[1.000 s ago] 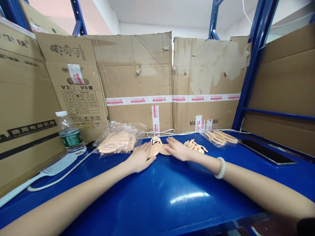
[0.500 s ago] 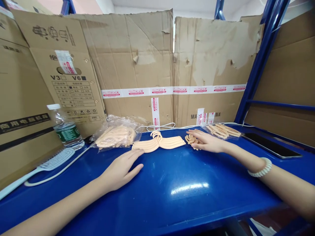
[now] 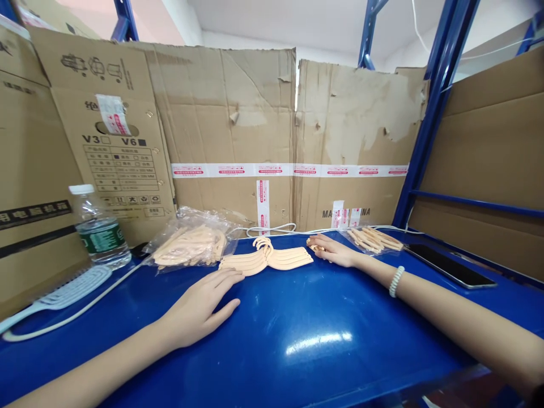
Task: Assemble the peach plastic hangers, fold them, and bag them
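Note:
A stack of small peach plastic hangers (image 3: 267,259) lies on the blue shelf surface (image 3: 306,334). My left hand (image 3: 200,306) rests flat and open on the blue surface just in front of the stack's left end, not touching it. My right hand (image 3: 334,251) lies palm down to the right of the stack, over a small pile of peach hook pieces (image 3: 313,247) that it mostly covers. Whether its fingers grip any piece is hidden. A white bead bracelet is on my right wrist.
A clear bag of peach hangers (image 3: 190,245) lies at the left, another bag of peach parts (image 3: 373,238) at the right. A water bottle (image 3: 98,230), a white comb (image 3: 59,294) with cable, a dark phone (image 3: 449,264), and cardboard walls (image 3: 238,130) surround the shelf.
Both hands left the hanger stack. My left hand drew back toward me. My right hand moved right onto the pile of hook pieces and settled over it.

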Action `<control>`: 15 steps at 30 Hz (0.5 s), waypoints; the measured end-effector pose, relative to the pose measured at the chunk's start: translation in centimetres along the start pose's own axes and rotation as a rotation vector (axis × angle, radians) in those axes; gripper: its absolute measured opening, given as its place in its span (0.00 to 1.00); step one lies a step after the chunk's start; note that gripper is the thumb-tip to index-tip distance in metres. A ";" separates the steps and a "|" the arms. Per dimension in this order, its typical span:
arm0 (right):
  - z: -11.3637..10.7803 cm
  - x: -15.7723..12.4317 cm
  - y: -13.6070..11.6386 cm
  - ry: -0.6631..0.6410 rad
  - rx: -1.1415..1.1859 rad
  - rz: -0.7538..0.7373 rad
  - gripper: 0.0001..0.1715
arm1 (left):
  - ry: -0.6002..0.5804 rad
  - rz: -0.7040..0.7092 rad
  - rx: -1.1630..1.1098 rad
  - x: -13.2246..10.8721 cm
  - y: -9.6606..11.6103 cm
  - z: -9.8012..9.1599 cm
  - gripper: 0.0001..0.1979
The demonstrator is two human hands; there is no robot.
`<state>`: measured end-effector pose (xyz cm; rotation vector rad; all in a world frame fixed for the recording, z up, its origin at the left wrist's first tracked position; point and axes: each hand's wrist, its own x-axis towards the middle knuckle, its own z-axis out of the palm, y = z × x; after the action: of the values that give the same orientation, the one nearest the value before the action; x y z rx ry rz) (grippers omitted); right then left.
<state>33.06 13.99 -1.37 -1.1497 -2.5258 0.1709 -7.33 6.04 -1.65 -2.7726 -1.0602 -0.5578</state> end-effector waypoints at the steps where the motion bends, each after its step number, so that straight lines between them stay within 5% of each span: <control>1: 0.1 0.1 0.2 0.011 0.031 0.017 0.31 | 0.006 0.005 0.001 -0.1 -0.1 0.1 0.20; 9: -2.3 -1.1 0.3 0.469 0.144 0.224 0.27 | 0.072 0.068 0.051 -0.3 -0.2 0.3 0.17; 12: -3.4 -0.9 0.0 0.480 0.025 0.258 0.21 | 0.089 0.121 0.106 0.2 0.2 0.0 0.15; 15: -3.1 0.1 -0.5 0.361 -0.166 0.196 0.16 | 0.107 0.184 0.180 1.3 0.6 0.0 0.14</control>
<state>33.80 13.63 1.68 -1.3554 -2.1419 -0.1862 -6.06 6.39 -1.15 -2.6147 -0.7816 -0.5500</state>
